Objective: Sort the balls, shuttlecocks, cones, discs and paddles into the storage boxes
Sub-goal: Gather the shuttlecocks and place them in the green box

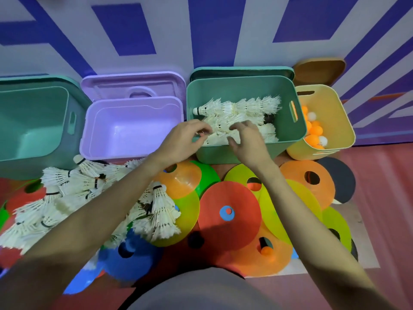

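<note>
Floor [380, 175] holds four boxes [245, 151], two hands [183, 139] inside one.

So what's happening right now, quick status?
Both hands, left and right, setting shuttlecocks into green box. Loose shuttlecock pile on floor. Cones unsorted. Nothing in the way.

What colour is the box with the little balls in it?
Yellow box, seen best in the head view.

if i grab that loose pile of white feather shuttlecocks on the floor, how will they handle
The white feather shuttlecocks look light for their bulk. Their splayed feather skirts seem fragile, so squeezing may bend them. Several are nested end to end, so they might lift in clumps.
</note>
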Motion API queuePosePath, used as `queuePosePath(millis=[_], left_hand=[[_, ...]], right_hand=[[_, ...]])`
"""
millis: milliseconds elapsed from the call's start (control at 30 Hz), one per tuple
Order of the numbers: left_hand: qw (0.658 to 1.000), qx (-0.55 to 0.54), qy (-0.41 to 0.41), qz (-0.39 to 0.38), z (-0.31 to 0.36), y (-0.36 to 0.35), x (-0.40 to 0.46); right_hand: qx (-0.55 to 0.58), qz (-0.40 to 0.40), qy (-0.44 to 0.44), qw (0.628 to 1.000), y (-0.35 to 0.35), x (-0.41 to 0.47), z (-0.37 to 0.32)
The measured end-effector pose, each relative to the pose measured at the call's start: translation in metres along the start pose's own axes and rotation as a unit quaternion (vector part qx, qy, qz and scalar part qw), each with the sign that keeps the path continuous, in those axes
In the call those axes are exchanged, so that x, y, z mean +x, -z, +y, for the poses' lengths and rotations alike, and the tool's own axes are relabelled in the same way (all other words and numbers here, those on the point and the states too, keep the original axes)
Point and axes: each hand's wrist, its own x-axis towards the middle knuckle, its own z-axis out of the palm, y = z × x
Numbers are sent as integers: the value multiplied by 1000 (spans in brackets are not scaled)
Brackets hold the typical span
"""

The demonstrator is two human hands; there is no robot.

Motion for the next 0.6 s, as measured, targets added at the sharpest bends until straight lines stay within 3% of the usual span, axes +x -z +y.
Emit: queuePosePath(millis=[100, 267, 433, 600], left_hand=[[999, -14, 13, 31, -6, 16, -38], [994, -61, 89, 32, -33, 30, -113], [989, -30, 142, -16, -55, 29, -173], [993, 36, 74, -85, -53, 25, -196]], right_hand=[[110, 45, 115, 986, -10, -39, -35], [80, -93, 185, 975, -65, -93, -65], [26, -201, 105, 974, -109, -114, -84], [-12, -245, 9, 969, -122, -115, -99]])
